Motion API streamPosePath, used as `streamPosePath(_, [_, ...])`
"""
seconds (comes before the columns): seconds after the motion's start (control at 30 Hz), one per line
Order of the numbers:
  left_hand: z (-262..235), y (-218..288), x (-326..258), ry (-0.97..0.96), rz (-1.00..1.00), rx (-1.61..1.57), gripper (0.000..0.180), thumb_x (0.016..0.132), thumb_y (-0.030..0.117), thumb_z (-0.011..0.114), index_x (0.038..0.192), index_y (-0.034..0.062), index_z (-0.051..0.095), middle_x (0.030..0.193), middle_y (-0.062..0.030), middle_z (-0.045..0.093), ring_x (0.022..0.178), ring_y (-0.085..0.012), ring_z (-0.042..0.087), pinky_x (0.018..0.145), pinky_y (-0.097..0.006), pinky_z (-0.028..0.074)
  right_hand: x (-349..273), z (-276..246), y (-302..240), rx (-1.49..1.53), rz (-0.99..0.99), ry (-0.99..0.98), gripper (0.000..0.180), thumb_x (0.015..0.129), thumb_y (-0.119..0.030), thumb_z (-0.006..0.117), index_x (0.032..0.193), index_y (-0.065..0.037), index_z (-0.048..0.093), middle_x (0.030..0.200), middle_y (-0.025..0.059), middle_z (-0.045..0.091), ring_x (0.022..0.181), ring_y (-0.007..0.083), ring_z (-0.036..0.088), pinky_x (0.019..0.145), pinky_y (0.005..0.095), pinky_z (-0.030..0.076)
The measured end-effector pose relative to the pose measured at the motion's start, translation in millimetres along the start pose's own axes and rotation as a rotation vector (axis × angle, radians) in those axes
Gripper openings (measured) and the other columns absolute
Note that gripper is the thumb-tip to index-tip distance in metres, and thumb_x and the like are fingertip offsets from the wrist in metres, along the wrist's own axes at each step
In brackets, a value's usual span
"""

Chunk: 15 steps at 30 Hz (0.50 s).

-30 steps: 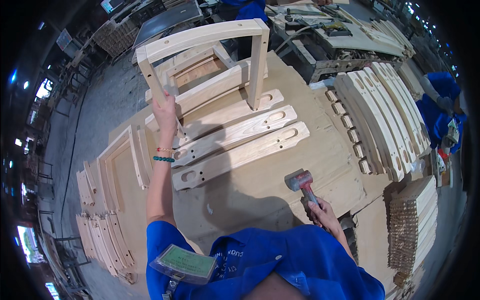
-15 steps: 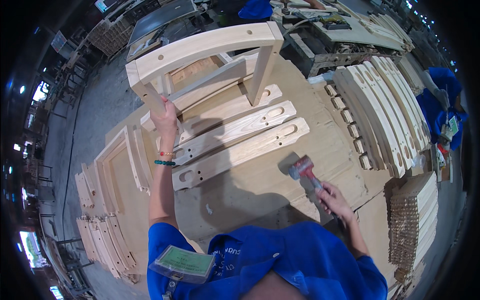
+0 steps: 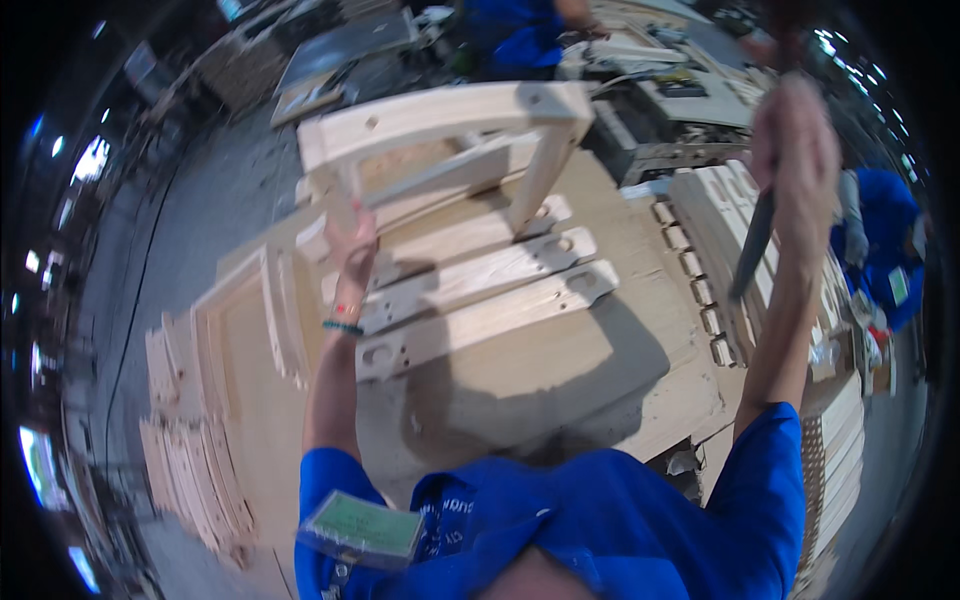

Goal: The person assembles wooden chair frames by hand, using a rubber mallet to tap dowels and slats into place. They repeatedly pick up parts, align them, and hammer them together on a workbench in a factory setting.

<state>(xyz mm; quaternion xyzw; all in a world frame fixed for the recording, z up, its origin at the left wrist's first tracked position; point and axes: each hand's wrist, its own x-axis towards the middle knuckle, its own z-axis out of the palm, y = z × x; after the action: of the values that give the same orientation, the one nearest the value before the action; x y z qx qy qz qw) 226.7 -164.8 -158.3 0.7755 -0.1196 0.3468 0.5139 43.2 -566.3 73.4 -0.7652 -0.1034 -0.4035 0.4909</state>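
Fingers are closed on both sides. Over the bench (image 3: 655, 285), the wooden frame (image 3: 440, 118) is still gripped by its left leg in the left hand (image 3: 352, 242), above pale slats (image 3: 490, 326). The hammer (image 3: 755, 245), earlier low, is now raised high, blurred, in the right hand (image 3: 797, 140).

A head-worn, wide fisheye camera looks down and forward over a blue cloth shirt (image 3: 640, 520), near a pale, curved-topped wooden frame (image 3: 445, 118).
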Motion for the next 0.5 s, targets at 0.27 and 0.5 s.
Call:
streamPosePath(0.27, [8,1,4,-0.034,-0.134,-0.073,0.011,0.078,0.007,0.06,0.088,0.0048,0.055,0.072,-0.0031,0.056,0.066,-0.012,0.053,0.063,-0.027,0.045,-35,43,94,-0.304,0.249,-0.333,0.03,0.096,-0.032,0.052,0.107,-0.004,0.055,0.062,-0.0032,0.045,0.053,0.0049,0.04,0.049,0.0216,0.033])
streamPosePath(0.5, [-16,-31,-11,-0.052,-0.068,-0.153,0.009,0.079,0.006,0.059,0.087,0.004,0.056,0.072,-0.0044,0.057,0.066,-0.0145,0.056,0.063,-0.028,0.046,-49,32,24,-0.071,0.523,-0.364,0.035,0.097,-0.039,0.049,0.104,-0.005,0.055,0.054,-0.0085,0.033,0.041,-0.001,0.028,0.036,0.0167,0.02])
